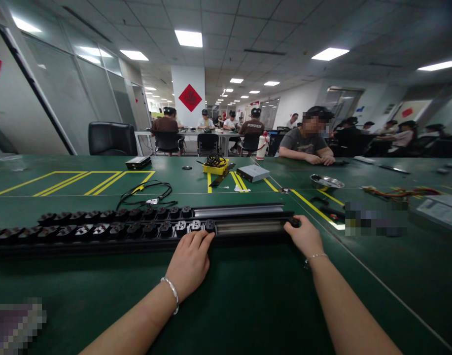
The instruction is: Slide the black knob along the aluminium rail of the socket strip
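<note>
Two long black power strips (100, 244) lie side by side across the green table, each with a row of socket modules along its left part and a bare channel (251, 227) at the right. My left hand (189, 256) grips the front strip beside its last black socket module (210, 225), fingers bent over the near edge. At the strip's right end my right hand (306, 235) is closed around a small black part (294, 223), mostly covered by my fingers. Behind it, the second strip (240, 211) is untouched. Some front sockets show white faces.
A black cable (148, 191) lies behind the strips. Beyond are a yellow tray (215, 167) of wires, a grey metal box (253, 172) and a steel bowl (327, 182). Coloured wires (399, 192) lie to the right. A person (307, 140) sits across the table.
</note>
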Demonstrator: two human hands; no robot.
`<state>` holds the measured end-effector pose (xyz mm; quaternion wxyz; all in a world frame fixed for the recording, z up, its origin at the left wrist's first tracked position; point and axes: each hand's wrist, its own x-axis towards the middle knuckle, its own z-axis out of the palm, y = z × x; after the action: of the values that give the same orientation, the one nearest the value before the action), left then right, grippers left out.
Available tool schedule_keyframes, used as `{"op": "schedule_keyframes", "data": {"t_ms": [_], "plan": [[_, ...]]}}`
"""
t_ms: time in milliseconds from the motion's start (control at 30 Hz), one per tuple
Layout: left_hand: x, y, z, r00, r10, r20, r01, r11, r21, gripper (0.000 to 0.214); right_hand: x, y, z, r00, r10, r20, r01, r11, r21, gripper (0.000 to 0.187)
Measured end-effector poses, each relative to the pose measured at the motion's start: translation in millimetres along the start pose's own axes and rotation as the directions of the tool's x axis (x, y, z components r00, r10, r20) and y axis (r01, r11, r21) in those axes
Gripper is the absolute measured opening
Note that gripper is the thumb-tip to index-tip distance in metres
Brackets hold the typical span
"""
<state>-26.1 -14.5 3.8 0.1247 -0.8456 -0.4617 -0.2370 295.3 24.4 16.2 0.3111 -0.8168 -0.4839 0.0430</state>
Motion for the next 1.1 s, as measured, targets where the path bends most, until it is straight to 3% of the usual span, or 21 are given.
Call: {"op": "schedule_keyframes", "data": {"t_ms": [1100], "plan": [[-1.4,-1.7,7.0,1.000,-0.004,-0.025,0.004,1.000,-0.025,0.050,5.6,4.8,3.4,0.999,0.039,0.026,-0.040,0.999,0.022,0.039]]}}
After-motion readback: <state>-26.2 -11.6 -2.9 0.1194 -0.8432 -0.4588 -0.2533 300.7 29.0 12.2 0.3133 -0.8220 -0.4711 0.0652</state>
